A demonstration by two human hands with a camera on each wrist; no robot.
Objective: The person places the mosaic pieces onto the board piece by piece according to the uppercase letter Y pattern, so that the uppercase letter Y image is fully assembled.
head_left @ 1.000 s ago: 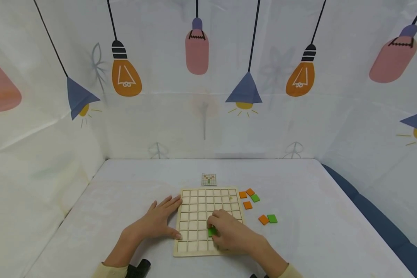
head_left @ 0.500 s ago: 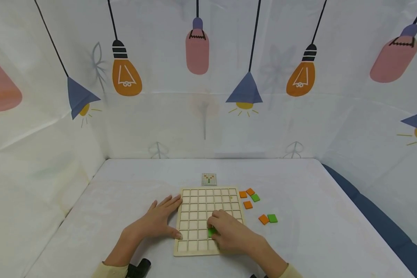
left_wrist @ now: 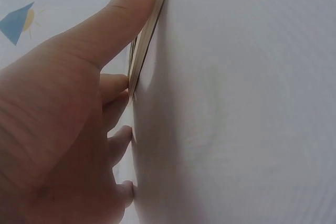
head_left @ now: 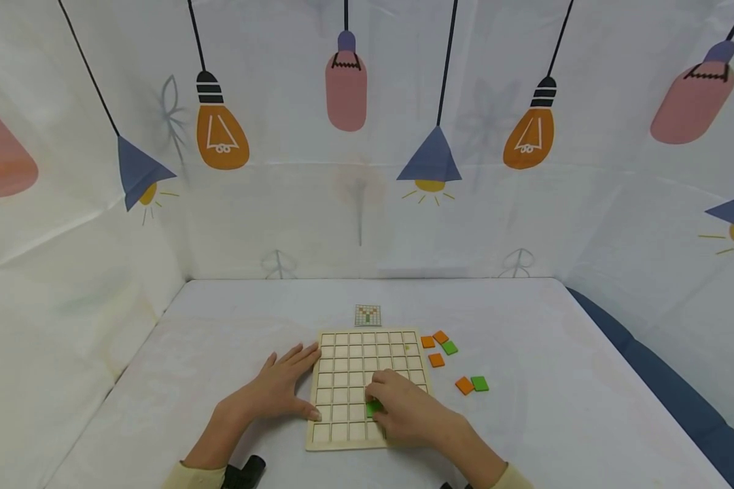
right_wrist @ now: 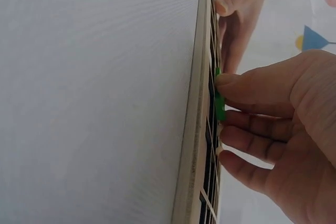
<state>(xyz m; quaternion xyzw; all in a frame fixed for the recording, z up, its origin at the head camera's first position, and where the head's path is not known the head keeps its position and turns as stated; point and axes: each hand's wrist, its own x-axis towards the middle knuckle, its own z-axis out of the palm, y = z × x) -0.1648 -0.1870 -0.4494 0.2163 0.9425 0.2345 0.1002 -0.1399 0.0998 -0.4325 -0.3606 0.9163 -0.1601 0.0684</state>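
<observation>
A pale wooden grid board (head_left: 340, 382) lies flat on the table. My left hand (head_left: 274, 392) is spread at its left side; in the left wrist view the thumb (left_wrist: 118, 22) rests on the board's edge and the other fingertips reach down beside it. Over the lower middle of the grid, my right hand (head_left: 410, 411) pinches a small green square tile (head_left: 373, 407) between thumb and fingers. In the right wrist view that green tile (right_wrist: 219, 98) stands slightly proud of the grid, and whether it touches a cell's floor I cannot tell. Part of the grid is hidden under the right hand.
Loose orange tiles (head_left: 437, 360) and green tiles (head_left: 480, 384) lie to the right of the board. A small printed pattern card (head_left: 368, 316) lies beyond its far edge. A white curtain (head_left: 281, 217) with lamp drawings hangs behind the white table (head_left: 245, 312).
</observation>
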